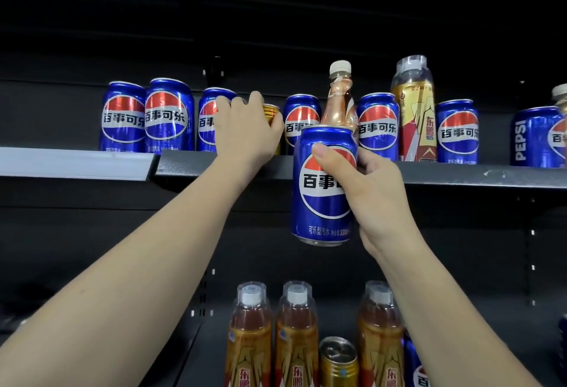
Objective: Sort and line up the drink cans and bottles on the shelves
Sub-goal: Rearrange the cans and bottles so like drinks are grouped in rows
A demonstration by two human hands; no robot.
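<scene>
The sorting looks about half done: on the upper shelf (460,175) blue cola cans sit mixed with a gold can (271,113) and 2 bottles, while the lower shelf holds 3 gold-labelled bottles in a row with a can among them. The right hand (372,190) grips a blue can (322,184) in front of the upper shelf's edge. The left hand (245,129) curls around the gold can between blue ones, probably to pull it out.

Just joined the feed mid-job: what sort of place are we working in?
Probably a shop's drinks aisle: dark metal shelves, a row of blue cola cans facing out, energy-drink bottles below.
</scene>
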